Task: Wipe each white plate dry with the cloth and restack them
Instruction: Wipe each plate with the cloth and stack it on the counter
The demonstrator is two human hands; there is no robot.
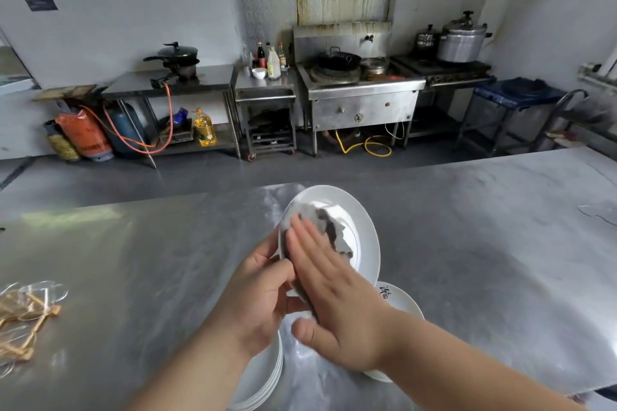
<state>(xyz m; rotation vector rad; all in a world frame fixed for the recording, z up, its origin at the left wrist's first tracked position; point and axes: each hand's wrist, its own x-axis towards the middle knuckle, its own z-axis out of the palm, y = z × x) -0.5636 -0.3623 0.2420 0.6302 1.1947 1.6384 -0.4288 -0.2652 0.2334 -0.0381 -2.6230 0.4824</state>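
My left hand [258, 294] grips the near left rim of a white plate [359, 227], holding it tilted up above the steel table [484, 243]. My right hand [337, 304] lies flat with straight fingers on a grey and dark cloth [329, 227], pressing it against the plate's inner face. Below my left wrist stands a stack of white plates [263, 377]. Another white plate [399, 300] with dark writing on its rim lies under my right wrist, mostly hidden.
A bundle of thin sticks and clear loops [23, 317] lies at the table's left edge. Beyond the table stand a steel wok stove [360, 90], side tables with pots and bottles, gas cylinders [90, 137] and a blue bin [517, 93].
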